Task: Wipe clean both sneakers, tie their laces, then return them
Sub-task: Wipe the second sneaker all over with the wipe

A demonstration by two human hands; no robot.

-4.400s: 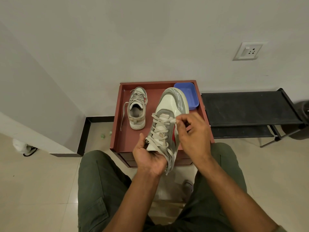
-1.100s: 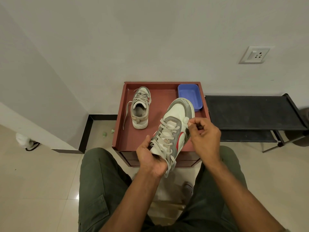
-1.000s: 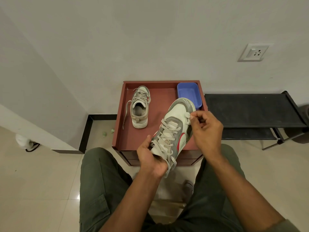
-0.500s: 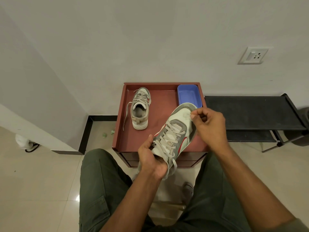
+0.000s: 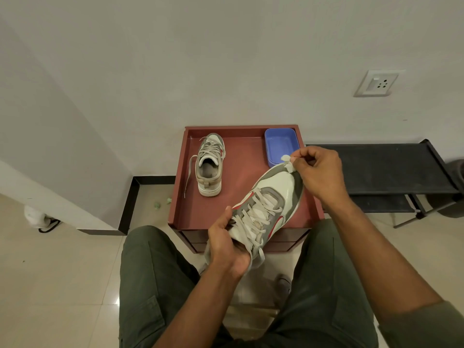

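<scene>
My left hand (image 5: 227, 247) grips the heel end of a white, grey and red sneaker (image 5: 270, 204), held tilted over the front of the red-brown tray table (image 5: 185, 187), toe pointing away. My right hand (image 5: 319, 172) pinches a small white wipe (image 5: 288, 163) against the sneaker's toe. Its laces lie loose over the tongue. The second sneaker (image 5: 209, 164) stands on the tray at the back left, heel toward me, with one lace trailing down its left side.
A blue plastic tub (image 5: 281, 145) sits in the tray's back right corner. A black low rack (image 5: 381, 169) stands to the right against the wall. Small green scraps (image 5: 162, 203) lie on the floor left of the table. My knees flank the table's front.
My right hand moved from the laces along the side up to the toe, still pinching the wipe. The held sneaker turned slightly, toe swinging right and lower.
</scene>
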